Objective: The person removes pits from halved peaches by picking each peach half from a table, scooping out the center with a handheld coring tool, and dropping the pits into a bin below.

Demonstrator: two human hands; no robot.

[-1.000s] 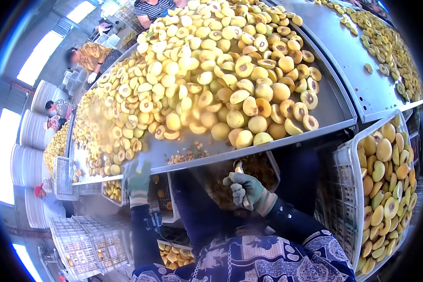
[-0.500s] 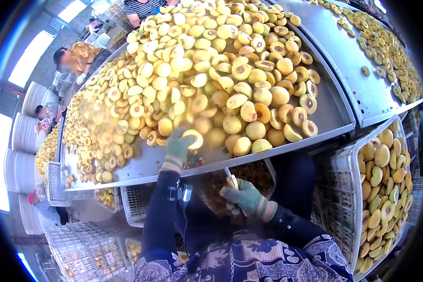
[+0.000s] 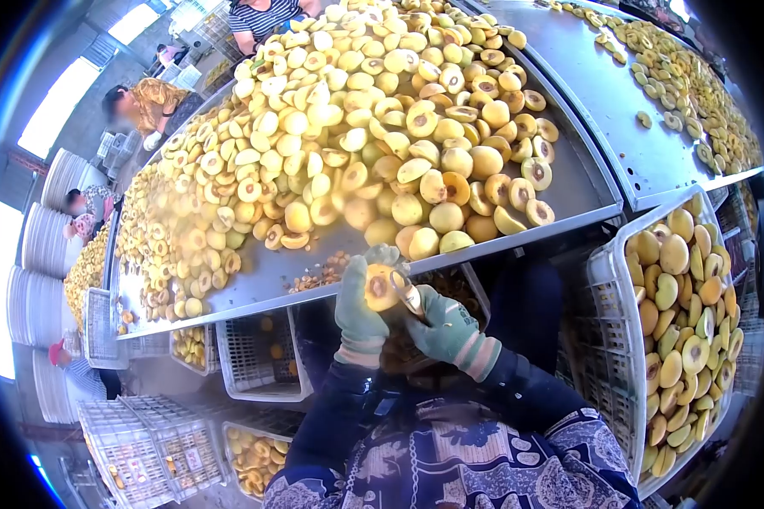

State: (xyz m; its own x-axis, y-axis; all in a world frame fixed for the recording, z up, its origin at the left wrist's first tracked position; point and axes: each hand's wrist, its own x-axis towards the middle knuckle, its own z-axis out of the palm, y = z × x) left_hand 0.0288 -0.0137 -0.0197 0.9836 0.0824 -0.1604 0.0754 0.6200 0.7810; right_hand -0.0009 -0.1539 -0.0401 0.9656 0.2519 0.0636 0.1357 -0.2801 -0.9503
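My left hand point(image 3: 358, 312), in a green-grey glove with a striped cuff, holds a yellow peach half point(image 3: 379, 288) with its cut face and brown centre toward me. My right hand point(image 3: 448, 326), gloved alike, is closed around a small pitting tool point(image 3: 409, 297). The tool's curved metal tip is at the right edge of the peach half; how deep it sits I cannot tell. Both hands meet just over the near edge of the metal table point(image 3: 263, 284). Beyond them lies a large heap of peach halves point(image 3: 314, 153), several showing brown centres.
Brown scraps point(image 3: 324, 273) lie by the table edge. A crate of peach halves point(image 3: 679, 339) stands at right; another white crate point(image 3: 259, 360) is under the table at left. A second metal table point(image 3: 569, 68) adjoins at right. A person in striped sleeves point(image 3: 259, 21) works across the heap.
My left hand has drawn back from the heap toward me with the peach half. My right hand has brought the tool up against it. The view has shifted slightly.
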